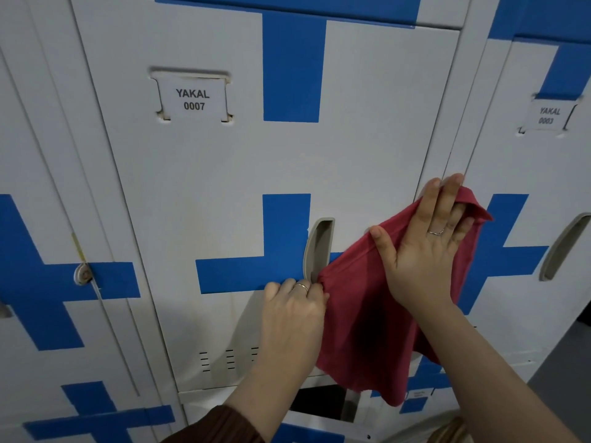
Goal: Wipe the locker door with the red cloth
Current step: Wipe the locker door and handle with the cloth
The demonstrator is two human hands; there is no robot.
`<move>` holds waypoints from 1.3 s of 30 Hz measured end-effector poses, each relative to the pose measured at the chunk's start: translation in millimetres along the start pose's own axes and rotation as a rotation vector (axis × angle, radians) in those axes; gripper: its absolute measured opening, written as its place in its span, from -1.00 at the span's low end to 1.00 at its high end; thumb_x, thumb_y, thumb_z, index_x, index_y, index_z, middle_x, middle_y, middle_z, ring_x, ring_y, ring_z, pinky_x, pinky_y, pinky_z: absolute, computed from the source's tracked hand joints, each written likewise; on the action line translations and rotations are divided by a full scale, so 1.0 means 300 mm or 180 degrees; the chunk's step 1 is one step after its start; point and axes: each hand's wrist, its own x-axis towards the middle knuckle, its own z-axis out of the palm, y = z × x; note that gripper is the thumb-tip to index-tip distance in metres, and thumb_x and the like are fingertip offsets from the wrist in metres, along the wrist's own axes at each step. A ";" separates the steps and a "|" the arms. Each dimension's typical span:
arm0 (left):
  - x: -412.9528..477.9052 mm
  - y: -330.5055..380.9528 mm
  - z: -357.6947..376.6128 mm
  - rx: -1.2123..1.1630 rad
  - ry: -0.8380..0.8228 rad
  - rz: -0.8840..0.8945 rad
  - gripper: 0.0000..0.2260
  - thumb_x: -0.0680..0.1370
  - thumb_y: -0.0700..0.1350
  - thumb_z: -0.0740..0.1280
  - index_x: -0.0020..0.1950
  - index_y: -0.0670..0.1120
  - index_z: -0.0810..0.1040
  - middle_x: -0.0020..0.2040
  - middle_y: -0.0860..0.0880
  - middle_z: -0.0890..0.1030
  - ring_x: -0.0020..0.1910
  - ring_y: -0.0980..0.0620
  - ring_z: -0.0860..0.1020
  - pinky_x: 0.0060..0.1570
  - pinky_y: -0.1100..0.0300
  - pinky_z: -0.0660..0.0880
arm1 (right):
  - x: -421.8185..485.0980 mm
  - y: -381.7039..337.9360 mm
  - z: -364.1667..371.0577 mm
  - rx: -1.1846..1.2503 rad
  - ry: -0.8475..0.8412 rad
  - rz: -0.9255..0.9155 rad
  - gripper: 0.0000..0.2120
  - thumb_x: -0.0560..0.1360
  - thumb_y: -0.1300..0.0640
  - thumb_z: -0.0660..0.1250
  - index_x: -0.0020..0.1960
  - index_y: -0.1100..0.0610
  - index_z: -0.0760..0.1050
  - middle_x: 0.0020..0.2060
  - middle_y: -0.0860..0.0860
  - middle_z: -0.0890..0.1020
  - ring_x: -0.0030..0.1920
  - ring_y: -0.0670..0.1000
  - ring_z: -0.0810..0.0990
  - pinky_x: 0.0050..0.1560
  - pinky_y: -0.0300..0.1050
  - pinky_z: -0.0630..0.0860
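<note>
The locker door (256, 174) fills the middle of the view: white metal with blue bars and a label reading YAKAL 0007. The red cloth (361, 314) hangs spread against the door's lower right, beside the recessed handle (318, 247). My left hand (294, 308) pinches the cloth's left corner just below the handle. My right hand (428, 247) lies flat with fingers spread, pressing the cloth's upper part against the door's right edge. Most of the cloth dangles loose below both hands.
Another white-and-blue locker (524, 193) labelled YAKAL 0003 stands to the right, one with a round lock (83, 274) to the left. Below the door is a dark open compartment (319, 402). Grey floor shows at the far right.
</note>
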 end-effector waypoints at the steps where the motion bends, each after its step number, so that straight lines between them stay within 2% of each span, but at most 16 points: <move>1: -0.006 -0.001 0.001 0.0039 -0.0003 0.0025 -0.80 0.41 -0.10 0.29 -0.41 -0.07 0.56 -0.49 0.02 0.50 -0.49 0.01 0.44 -0.30 0.15 0.10 | 0.000 0.000 0.000 -0.0003 0.0002 -0.0002 -0.17 0.45 -0.40 -0.11 0.46 0.10 -0.30 0.46 0.13 -0.20 0.42 0.02 -0.33 0.39 0.16 -0.30; 4: -0.018 -0.010 0.005 0.0055 -0.0073 0.0059 -0.92 0.32 -0.18 0.49 -0.35 -0.08 0.62 -0.49 0.01 0.51 -0.49 0.01 0.46 -0.31 0.15 0.09 | -0.001 0.000 0.001 -0.0026 0.0007 -0.0014 -0.17 0.45 -0.40 -0.11 0.46 0.12 -0.29 0.46 0.13 -0.21 0.42 0.01 -0.33 0.39 0.14 -0.31; 5: -0.018 -0.015 0.007 0.0078 -0.0077 0.0065 -0.92 0.35 -0.13 0.45 -0.34 -0.08 0.62 -0.50 0.02 0.51 -0.50 0.01 0.46 -0.31 0.15 0.09 | -0.001 0.000 0.001 -0.0037 0.0017 -0.0017 -0.17 0.45 -0.40 -0.12 0.47 0.12 -0.29 0.46 0.13 -0.20 0.42 0.02 -0.33 0.39 0.14 -0.31; 8: -0.012 -0.019 0.009 0.0235 -0.0062 0.0043 -0.74 0.43 -0.03 0.19 -0.32 -0.05 0.63 -0.50 0.03 0.50 -0.50 0.01 0.45 -0.31 0.15 0.09 | -0.001 -0.001 0.002 -0.0050 0.0035 -0.0015 -0.16 0.45 -0.39 -0.13 0.47 0.15 -0.28 0.46 0.16 -0.19 0.43 0.03 -0.31 0.39 0.11 -0.32; 16: 0.002 -0.022 0.005 0.0202 0.0071 0.0158 -0.73 0.43 -0.01 0.16 -0.39 -0.07 0.53 -0.51 0.02 0.47 -0.50 0.02 0.43 -0.30 0.15 0.11 | 0.001 -0.007 0.003 -0.0069 0.0064 -0.0025 -0.17 0.46 -0.37 -0.11 0.46 0.15 -0.28 0.46 0.19 -0.17 0.43 0.02 -0.31 0.38 0.03 -0.37; 19: -0.012 -0.025 0.016 0.0092 0.0158 0.0188 -0.78 0.45 -0.06 0.23 -0.35 -0.08 0.56 -0.49 0.02 0.48 -0.49 0.02 0.43 -0.30 0.16 0.11 | 0.001 -0.006 0.004 -0.0064 0.0087 -0.0030 -0.18 0.46 -0.37 -0.11 0.47 0.16 -0.28 0.46 0.20 -0.17 0.43 0.04 -0.30 0.38 0.03 -0.38; 22: -0.024 -0.024 0.024 0.0049 0.0113 0.0244 -0.96 0.34 -0.14 0.41 -0.30 -0.09 0.61 -0.47 0.02 0.51 -0.47 0.04 0.44 -0.29 0.18 0.11 | 0.001 -0.010 0.006 -0.0029 0.0107 -0.0020 -0.17 0.47 -0.37 -0.10 0.47 0.18 -0.26 0.46 0.22 -0.16 0.43 0.05 -0.29 0.37 0.01 -0.39; 24: -0.025 -0.018 0.028 0.0078 0.0091 0.0233 -0.96 0.31 -0.15 0.42 -0.32 -0.09 0.60 -0.48 0.02 0.49 -0.48 0.04 0.44 -0.29 0.18 0.11 | 0.001 -0.014 0.004 -0.0028 0.0091 -0.0012 -0.17 0.47 -0.36 -0.09 0.47 0.19 -0.26 0.46 0.23 -0.16 0.43 0.05 -0.29 0.37 0.00 -0.40; 27: -0.011 -0.013 0.025 0.0143 0.0129 0.0132 -0.86 0.38 -0.11 0.35 -0.40 -0.06 0.54 -0.50 0.03 0.46 -0.49 0.04 0.42 -0.29 0.18 0.11 | 0.002 -0.017 0.001 -0.0059 0.0071 -0.0011 -0.16 0.46 -0.37 -0.10 0.46 0.19 -0.26 0.46 0.23 -0.17 0.42 0.03 -0.31 0.37 -0.02 -0.41; 31: -0.006 -0.013 0.015 -0.0040 0.0165 0.0015 -0.74 0.44 -0.05 0.19 -0.41 -0.06 0.54 -0.49 0.03 0.48 -0.49 0.03 0.43 -0.29 0.18 0.12 | -0.001 -0.016 -0.003 -0.0109 0.0057 -0.0011 -0.16 0.47 -0.37 -0.11 0.46 0.20 -0.27 0.46 0.23 -0.17 0.43 0.06 -0.29 0.38 0.01 -0.38; 36: -0.036 -0.045 -0.001 -0.0448 0.0107 0.0249 -0.74 0.48 -0.01 0.21 -0.21 -0.07 0.65 -0.41 0.04 0.56 -0.44 0.06 0.46 -0.26 0.22 0.17 | -0.009 -0.023 -0.009 -0.0188 0.0033 -0.0017 -0.19 0.49 -0.32 -0.10 0.45 0.20 -0.30 0.46 0.24 -0.18 0.42 0.03 -0.31 0.40 0.11 -0.27; 39: -0.082 -0.090 -0.026 -0.0700 -0.0118 0.0621 -0.72 0.51 0.03 0.21 -0.06 -0.07 0.67 -0.37 0.05 0.56 -0.38 0.10 0.44 -0.23 0.25 0.21 | -0.029 -0.033 -0.015 -0.0405 -0.0054 0.0005 -0.23 0.51 -0.27 -0.11 0.45 0.21 -0.31 0.46 0.23 -0.19 0.44 0.08 -0.29 0.40 0.12 -0.29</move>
